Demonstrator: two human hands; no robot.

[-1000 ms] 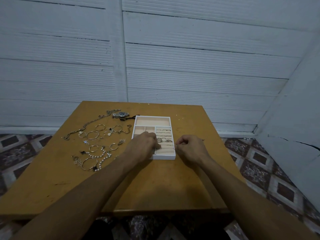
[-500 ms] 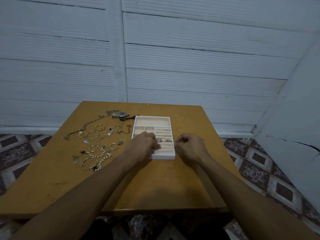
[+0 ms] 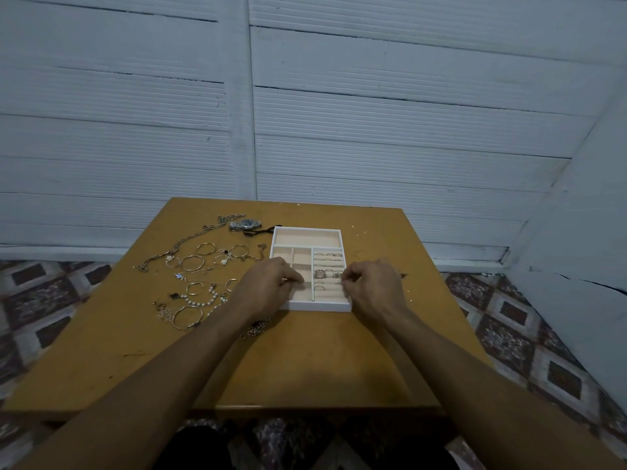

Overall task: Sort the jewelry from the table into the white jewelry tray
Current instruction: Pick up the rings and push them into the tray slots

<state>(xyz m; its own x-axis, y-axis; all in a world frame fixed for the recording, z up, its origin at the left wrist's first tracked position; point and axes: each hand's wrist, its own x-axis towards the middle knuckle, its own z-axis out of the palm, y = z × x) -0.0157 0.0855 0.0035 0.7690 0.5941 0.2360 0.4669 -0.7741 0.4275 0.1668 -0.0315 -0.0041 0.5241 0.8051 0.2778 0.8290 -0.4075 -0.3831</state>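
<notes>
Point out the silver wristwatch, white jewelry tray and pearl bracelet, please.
Silver wristwatch (image 3: pixel 248 224), head view: dark dial.
White jewelry tray (image 3: pixel 315 305), head view: near rim.
Pearl bracelet (image 3: pixel 203 302), head view: bead strand.

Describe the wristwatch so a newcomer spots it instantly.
On the wooden table, find the white jewelry tray. Just left of its far-left corner lies the wristwatch, the only piece with a round dark dial among chains and bangles.

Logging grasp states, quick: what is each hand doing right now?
Left hand: fingers curled over the white jewelry tray; any hold cannot be told.
Right hand: fingers curled at the ring rows; any hold cannot be told.
</notes>
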